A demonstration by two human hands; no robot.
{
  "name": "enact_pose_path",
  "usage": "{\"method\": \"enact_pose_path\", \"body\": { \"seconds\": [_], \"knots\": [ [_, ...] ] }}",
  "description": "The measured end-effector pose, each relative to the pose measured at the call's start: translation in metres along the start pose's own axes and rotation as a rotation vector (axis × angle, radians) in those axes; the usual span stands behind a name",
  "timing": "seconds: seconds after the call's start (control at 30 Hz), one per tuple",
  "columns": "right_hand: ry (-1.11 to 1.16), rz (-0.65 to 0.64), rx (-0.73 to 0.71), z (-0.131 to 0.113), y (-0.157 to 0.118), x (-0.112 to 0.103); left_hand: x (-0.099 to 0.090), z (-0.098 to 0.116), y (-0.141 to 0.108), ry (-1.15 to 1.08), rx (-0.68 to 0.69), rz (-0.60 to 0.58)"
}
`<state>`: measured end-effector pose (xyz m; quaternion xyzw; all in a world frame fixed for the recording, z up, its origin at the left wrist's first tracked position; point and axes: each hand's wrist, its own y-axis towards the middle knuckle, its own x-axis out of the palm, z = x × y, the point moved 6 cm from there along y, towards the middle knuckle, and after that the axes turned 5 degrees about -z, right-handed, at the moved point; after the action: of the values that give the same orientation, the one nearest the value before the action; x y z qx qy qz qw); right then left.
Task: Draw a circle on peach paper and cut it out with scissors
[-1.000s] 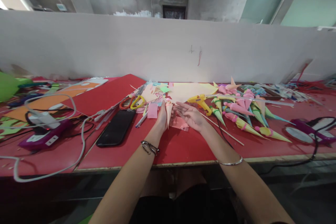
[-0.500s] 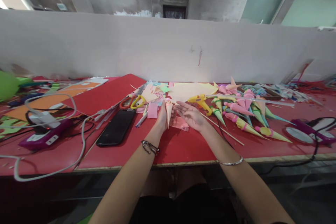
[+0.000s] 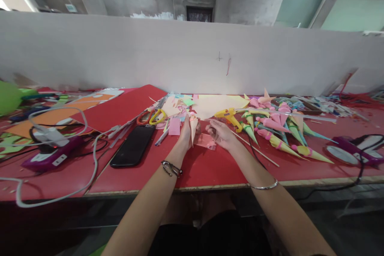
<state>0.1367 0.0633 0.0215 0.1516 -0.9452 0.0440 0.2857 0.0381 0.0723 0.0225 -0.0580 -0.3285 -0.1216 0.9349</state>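
My left hand (image 3: 185, 134) is closed around a small peach paper cone (image 3: 193, 130), its tip pointing down and a bit of pink at its top. Just to the right, apart from the cone, is my right hand (image 3: 220, 133). Its fingers are curled in toward the thumb; whatever they pinch, if anything, is too small to make out. Under and between the hands lies a clear packet with pink paper (image 3: 205, 142). Beyond my right hand rests a yellow glue gun (image 3: 229, 117).
Finished paper cones (image 3: 277, 128) in several colours are heaped at right, near a wooden stick (image 3: 261, 153). To the left lie a black phone (image 3: 132, 146), scissors (image 3: 158, 117), a pen (image 3: 162, 137), red card (image 3: 126, 106) and a purple power strip (image 3: 54, 154) with cables.
My right hand's fingers have gone from stretched out to curled in. My left hand keeps the paper cone in nearly the same place.
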Motion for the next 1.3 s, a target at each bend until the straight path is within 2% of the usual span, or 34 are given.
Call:
{"method": "enact_pose_path", "body": {
  "seconds": [0.1, 0.43, 0.67, 0.77, 0.87, 1.03, 1.2, 1.3],
  "knots": [
    [-0.072, -0.069, 0.007, 0.0003, -0.0013, 0.0013, 0.0013, 0.0011, -0.0007, 0.011, 0.013, -0.005],
    [0.033, 0.003, -0.063, -0.0020, 0.0031, 0.0011, 0.0033, 0.0012, 0.0001, -0.002, 0.010, -0.007],
    [0.017, -0.089, -0.053, 0.0016, 0.0039, 0.0063, -0.0037, -0.0040, 0.0017, 0.024, -0.065, 0.016],
    [0.013, -0.058, -0.045, 0.0002, 0.0018, 0.0064, -0.0047, -0.0046, 0.0016, 0.027, -0.078, 0.029],
    [0.007, -0.012, -0.042, -0.0017, -0.0002, 0.0045, -0.0024, -0.0038, 0.0004, 0.033, -0.075, 0.016],
    [-0.118, -0.024, -0.066, -0.0050, -0.0020, 0.0021, 0.0027, 0.0015, -0.0016, 0.024, 0.001, -0.006],
    [-0.202, 0.004, 0.081, 0.0029, -0.0023, -0.0021, 0.0045, 0.0028, -0.0023, 0.011, 0.023, -0.020],
    [-0.174, -0.027, 0.075, 0.0048, 0.0001, 0.0002, 0.0041, 0.0028, -0.0026, 0.001, 0.021, -0.018]
  ]
}}
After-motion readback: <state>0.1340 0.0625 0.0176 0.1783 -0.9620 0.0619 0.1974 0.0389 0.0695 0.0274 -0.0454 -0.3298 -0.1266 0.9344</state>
